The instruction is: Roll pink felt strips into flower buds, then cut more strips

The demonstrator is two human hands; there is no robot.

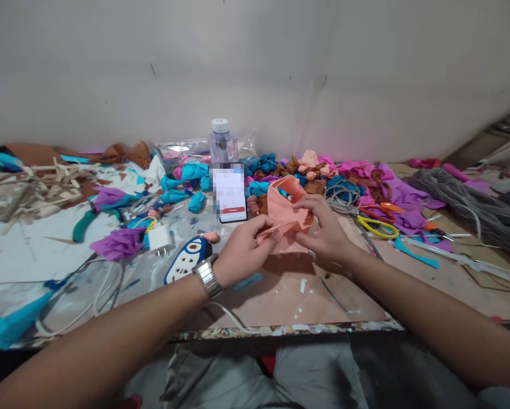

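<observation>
Above the front part of the table, both my hands hold a piece of peach crepe paper [286, 201]. My left hand [248, 244], with a metal watch on its wrist, pinches the paper's left lower edge between thumb and fingers. My right hand [325, 236] grips the right side, its fingers bent over the paper and the thumb low on it. The sheet is folded and curls up at the top. Just behind my left hand a phone [232, 199] with a lit screen leans upright against a clear bottle [221, 142].
A blue and white power strip [189, 258] and a white charger [160, 240] lie left of my hands. Yellow-handled scissors [378, 226] and a glue gun stick-like white tool [455, 255] lie right. Crumpled paper flowers [265, 165] line the back; wooden sticks [45, 187] are piled left.
</observation>
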